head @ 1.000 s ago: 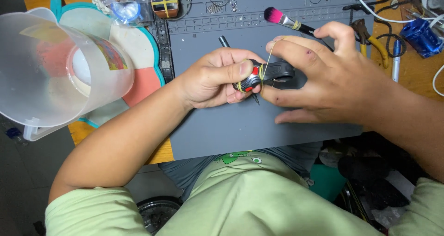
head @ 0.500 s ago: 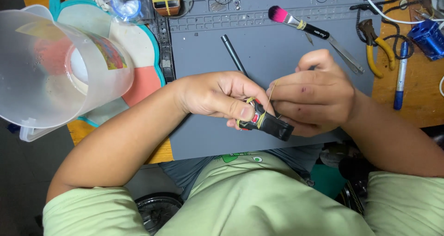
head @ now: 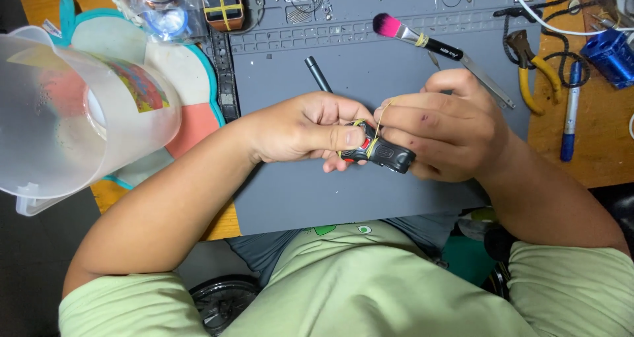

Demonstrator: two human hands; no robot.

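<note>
Hands meet over the grey mat [head: 396,66], just above its near half. Left hand [head: 300,129] pinches one end of a small black fob [head: 382,153], thumb pressed on a red patch near that end. Right hand [head: 442,135] closes over the other end, fingers curled tight, and draws a yellow band [head: 378,122] up from the fob.

Step in hand, as I judge it: looping or unlooping the band round the fob. Which of the two, cannot tell. Next move likely calls for a steady pinch from the left hand while the right guides the thin band without letting it snap off.

Fob: short, dark, rounded, ribbed at the free end, held clear of the mat and tilted down to the right. Band thin and taut.

Nearby: brush [head: 413,36] with pink tip, black pen [head: 318,74], yellow pliers [head: 535,69], clear jug [head: 59,112] at left.
</note>
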